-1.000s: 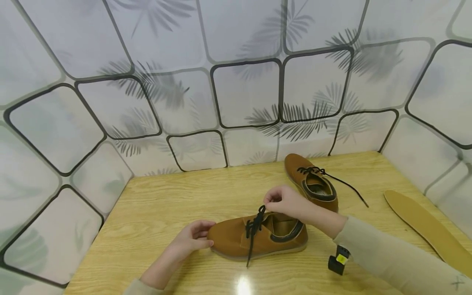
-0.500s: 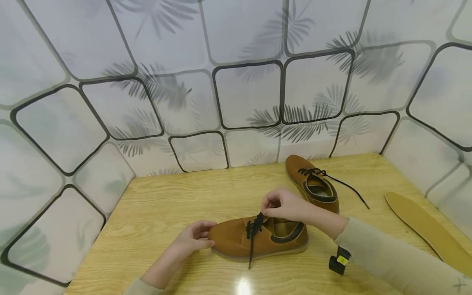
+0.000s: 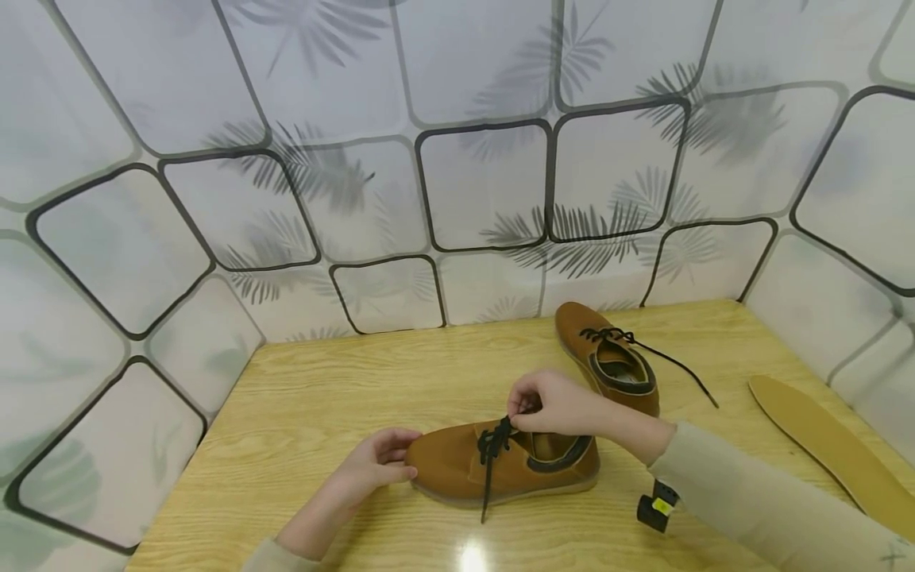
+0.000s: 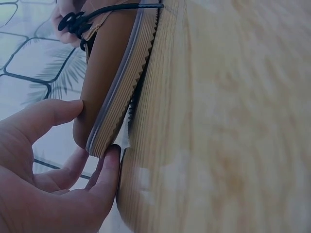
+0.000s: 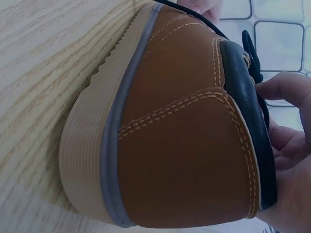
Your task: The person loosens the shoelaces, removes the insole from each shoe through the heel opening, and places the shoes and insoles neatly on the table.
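A brown shoe [image 3: 446,462] with black laces lies on the table in the head view, its toe to the left. My left hand [image 3: 372,466] holds the toe; in the left wrist view the thumb is on the upper and other fingers are at the sole's front edge. Above the shoe's tongue, my right hand [image 3: 554,405] pinches the black shoelace [image 3: 495,443] at the knot. One loose lace end hangs down the near side. The right wrist view shows the heel [image 5: 184,160] and dark padded collar [image 5: 245,107]; the pinched part is mostly hidden.
A second brown shoe [image 3: 577,327] stands behind the right hand, one long lace trailing right. A tan insole [image 3: 822,437] lies at the right. Patterned curtain-like walls [image 3: 486,191] border the wooden table [image 3: 343,381].
My right hand has lowered toward the shoe, and the lace loop that stood up under its fingers is now drawn down close to the knot. The left hand stays at the toe.
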Action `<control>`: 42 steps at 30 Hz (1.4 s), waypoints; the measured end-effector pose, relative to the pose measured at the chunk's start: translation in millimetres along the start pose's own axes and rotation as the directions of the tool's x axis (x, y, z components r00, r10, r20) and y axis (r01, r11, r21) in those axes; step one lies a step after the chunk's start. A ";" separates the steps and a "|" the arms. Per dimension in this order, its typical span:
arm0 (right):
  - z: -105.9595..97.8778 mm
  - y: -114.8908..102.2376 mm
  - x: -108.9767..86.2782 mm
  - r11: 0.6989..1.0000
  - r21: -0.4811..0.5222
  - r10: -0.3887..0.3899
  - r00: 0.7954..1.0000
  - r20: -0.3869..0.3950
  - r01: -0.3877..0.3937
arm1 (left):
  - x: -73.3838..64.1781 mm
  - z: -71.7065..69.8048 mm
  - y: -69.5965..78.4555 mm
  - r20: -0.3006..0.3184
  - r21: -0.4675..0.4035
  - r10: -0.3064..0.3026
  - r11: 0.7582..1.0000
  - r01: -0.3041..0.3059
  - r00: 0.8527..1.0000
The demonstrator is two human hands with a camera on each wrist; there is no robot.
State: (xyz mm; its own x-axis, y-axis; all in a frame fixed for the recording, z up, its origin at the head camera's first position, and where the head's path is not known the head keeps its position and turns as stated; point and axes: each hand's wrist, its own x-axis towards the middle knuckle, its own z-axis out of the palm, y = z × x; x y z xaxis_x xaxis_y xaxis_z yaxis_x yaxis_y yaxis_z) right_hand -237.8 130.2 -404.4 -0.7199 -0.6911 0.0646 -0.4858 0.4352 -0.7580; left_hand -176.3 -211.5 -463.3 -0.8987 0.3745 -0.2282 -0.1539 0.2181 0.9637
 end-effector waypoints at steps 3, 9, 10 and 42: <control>0.4 -1.0 0.3 1.000 -0.010 0.003 1.000 0.003 -0.003 | -0.2 0.2 -0.3 0.005 -0.006 -0.002 1.000 0.002 1.000; 0.6 -2.1 0.8 1.000 -0.020 0.004 1.000 0.018 -0.003 | -0.3 -0.1 -0.3 0.014 -0.014 0.006 1.000 -0.005 1.000; 0.6 -2.4 0.8 1.000 -0.017 0.008 1.000 0.021 -0.008 | -0.3 -0.3 -0.2 0.014 -0.010 0.008 1.000 -0.008 1.000; -1.4 3.6 0.4 0.998 0.055 -0.024 0.999 0.040 0.022 | -0.1 -1.0 -0.6 0.010 -0.011 0.016 1.000 -0.016 1.000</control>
State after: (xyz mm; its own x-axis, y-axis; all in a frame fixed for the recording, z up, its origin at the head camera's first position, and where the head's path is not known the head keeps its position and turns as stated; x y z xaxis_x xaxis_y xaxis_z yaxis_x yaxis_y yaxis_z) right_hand -240.5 132.3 -406.2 -0.6876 -0.7239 0.0564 -0.4731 0.3877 -0.7912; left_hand -176.5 -212.6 -463.7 -0.8969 0.3870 -0.2140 -0.1440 0.2018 0.9688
